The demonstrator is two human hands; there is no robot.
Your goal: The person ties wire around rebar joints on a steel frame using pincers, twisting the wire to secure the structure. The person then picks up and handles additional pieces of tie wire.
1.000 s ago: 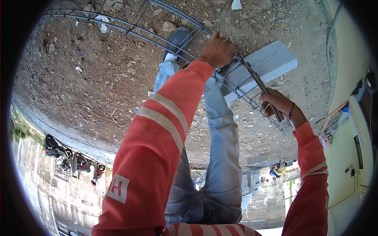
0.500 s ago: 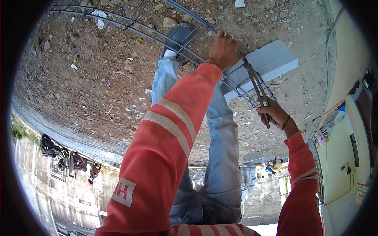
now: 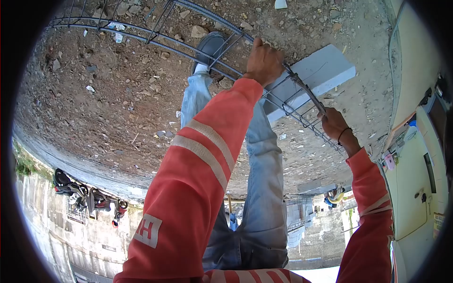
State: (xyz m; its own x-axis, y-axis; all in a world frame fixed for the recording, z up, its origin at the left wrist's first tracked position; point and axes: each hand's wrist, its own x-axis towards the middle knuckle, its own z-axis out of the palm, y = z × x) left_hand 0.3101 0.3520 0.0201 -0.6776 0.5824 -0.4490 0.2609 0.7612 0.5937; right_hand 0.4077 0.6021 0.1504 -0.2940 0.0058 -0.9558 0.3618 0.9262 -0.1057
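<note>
Bent forward over stony ground (image 3: 118, 99), gripping the rebar cage (image 3: 231, 26) with the left hand (image 3: 266, 61), seen from the back. Curled down over the steel there, with fingers folded inward; cannot tell exactly how far around they close, or whether also pinching a wire, being hidden beneath the knuckles. Holds the pincers (image 3: 304, 86) in the right hand (image 3: 333, 123), with fingers wrapped around the long handles, and with the tool's head just beside the left hand, at the cage. Too small and dark at that end to tell whether biting on anything.

In the cage's case, stretching from the upper left of the view, across in front of the shoe (image 3: 214, 41), beneath the left hand, then on past the near corner of the grey block (image 3: 330, 66) and running out below the right hand. Cannot tell whether touching that block or only passing above it.

Judging by the pose, in the midst of working the pincers at one spot on the cage, steadying with the left and guiding with the right. Seems to call next for a firm left hold, a controlled squeeze or turn from the right wrist, and care to keep the left fingers clear of the tool's head.
</note>
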